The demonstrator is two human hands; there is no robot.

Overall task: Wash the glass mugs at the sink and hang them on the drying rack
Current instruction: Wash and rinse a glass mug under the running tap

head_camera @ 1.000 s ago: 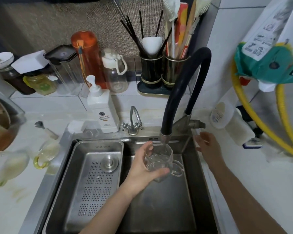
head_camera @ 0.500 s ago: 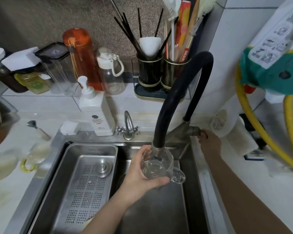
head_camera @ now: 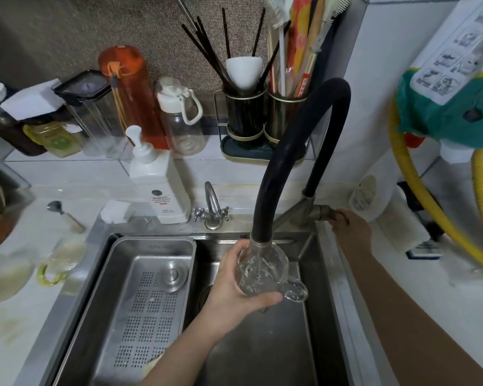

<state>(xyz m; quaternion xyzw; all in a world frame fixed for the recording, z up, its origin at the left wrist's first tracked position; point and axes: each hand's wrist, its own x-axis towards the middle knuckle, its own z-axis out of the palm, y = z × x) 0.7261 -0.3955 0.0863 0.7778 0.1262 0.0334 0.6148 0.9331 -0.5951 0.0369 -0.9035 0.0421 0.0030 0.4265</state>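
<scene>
Nearest the camera, two bare forearms reach up over the steel sink [head_camera: 329, 316]. The left hand [head_camera: 234, 291] holds a clear glass mug [head_camera: 258, 270] above the right-hand basin, its grip wrapped around the body with the thumb under the base and the fingers behind the far wall. The mug's handle points right, free of the hand. Its mouth sits directly under the metal tip of the black flexible faucet hose [head_camera: 296, 151], and water streams into it. In the left part of the sink rests a perforated steel drain tray [head_camera: 140, 307] with a round sink plug [head_camera: 173, 276] lying near its far end.

The right hand [head_camera: 350, 229] is at the sink's right rim, its grip curled over the faucet handle [head_camera: 325, 212] at the base of the hose. A small second tap [head_camera: 212, 210] stands at the back edge of the sink.

On the white worktop [head_camera: 53, 190] to the left lie blurred glass mugs with yellow handles [head_camera: 50, 263] and a small spoon [head_camera: 64, 214]. Behind the sink stands a white pump soap bottle [head_camera: 158, 185]. Farther back are an orange bottle [head_camera: 129, 96], a clear bottle with a white lid [head_camera: 181, 118] and two dark utensil holders [head_camera: 262, 118] filled with chopsticks and brushes. A yellow corrugated hose [head_camera: 430, 207] curves down the right wall.
</scene>
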